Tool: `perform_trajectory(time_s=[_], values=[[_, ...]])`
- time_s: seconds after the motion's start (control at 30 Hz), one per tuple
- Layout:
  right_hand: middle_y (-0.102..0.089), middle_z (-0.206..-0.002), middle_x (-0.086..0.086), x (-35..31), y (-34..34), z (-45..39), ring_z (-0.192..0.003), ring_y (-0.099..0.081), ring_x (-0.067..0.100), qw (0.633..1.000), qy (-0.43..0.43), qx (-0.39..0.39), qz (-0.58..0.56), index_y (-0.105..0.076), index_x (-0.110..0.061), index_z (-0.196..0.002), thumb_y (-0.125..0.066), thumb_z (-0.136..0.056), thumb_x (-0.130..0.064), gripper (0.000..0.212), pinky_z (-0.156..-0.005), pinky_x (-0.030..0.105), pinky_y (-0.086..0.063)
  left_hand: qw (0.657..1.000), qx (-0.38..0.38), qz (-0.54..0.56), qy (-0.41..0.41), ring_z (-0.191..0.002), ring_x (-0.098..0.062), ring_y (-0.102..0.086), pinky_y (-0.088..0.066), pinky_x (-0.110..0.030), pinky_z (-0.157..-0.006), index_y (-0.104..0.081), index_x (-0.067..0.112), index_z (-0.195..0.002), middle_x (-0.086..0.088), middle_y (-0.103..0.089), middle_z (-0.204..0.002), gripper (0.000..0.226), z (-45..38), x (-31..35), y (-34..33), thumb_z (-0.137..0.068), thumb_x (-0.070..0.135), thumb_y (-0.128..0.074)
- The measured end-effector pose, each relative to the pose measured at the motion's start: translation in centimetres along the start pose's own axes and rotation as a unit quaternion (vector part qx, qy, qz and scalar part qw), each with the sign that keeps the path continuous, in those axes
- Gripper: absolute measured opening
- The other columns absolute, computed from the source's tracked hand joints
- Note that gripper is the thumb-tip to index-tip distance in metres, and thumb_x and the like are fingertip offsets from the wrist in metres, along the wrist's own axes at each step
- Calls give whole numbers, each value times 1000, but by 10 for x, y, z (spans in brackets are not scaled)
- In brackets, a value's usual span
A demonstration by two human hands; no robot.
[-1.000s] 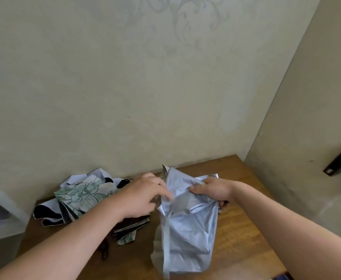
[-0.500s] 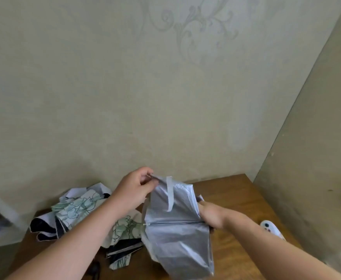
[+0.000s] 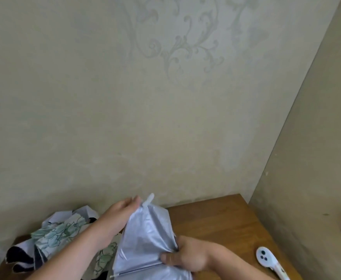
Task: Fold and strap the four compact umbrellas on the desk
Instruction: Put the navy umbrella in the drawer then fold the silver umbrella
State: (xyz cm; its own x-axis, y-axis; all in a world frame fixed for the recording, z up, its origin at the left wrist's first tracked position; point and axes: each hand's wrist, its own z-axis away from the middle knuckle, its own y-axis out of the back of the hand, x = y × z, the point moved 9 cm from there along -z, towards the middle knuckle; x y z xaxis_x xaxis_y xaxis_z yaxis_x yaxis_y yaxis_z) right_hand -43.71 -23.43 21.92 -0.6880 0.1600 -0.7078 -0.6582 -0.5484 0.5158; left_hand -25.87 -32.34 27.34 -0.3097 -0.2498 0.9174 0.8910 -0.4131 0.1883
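Crumpled silver-grey fabric compact umbrella [image 3: 145, 237], held above brown wooden desk [image 3: 216, 221]: right hand [image 3: 187, 255] fingers and thumb clamped on its folds, left hand [image 3: 123, 215] fingers straight against its canopy near white strap [image 3: 148, 200]; floral-printed umbrellas [image 3: 58, 233] heaped left.

**Tabletop and what is lying on it**

A brown wooden tabletop [image 3: 216, 225] is standing in the corner where two walls meet. A heap of crumpled umbrellas [image 3: 58, 235], white with green flower print and black edging, is lying at its left end. A white handheld device [image 3: 270, 261] is lying near the right edge.
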Motion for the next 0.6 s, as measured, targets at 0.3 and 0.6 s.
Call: perform_trajectory(time_s=[0.3, 0.6], values=[[-76, -120, -6, 68, -17, 3, -111, -72, 11, 955, -128, -41, -265, -70, -18, -128, -43, -103, -65, 60, -103, 32, -55, 938, -274, -61, 201, -130, -7, -60, -48, -18, -100, -55, 28, -139, 14, -69, -133, 72, 26, -124, -65, -77, 43, -90], [-57, -148, 2, 107, 18, -29, -130, -58, 23, 981, -135, 24, -137, -50, -14, -148, -35, -85, -92, 101, -111, 36, -43, 954, -208, -96, 196, -116, -16, -70, -54, -41, -106, -62, 28, -135, 7, -76, -123, 81, -19, -154, -84, -64, 33, -101]])
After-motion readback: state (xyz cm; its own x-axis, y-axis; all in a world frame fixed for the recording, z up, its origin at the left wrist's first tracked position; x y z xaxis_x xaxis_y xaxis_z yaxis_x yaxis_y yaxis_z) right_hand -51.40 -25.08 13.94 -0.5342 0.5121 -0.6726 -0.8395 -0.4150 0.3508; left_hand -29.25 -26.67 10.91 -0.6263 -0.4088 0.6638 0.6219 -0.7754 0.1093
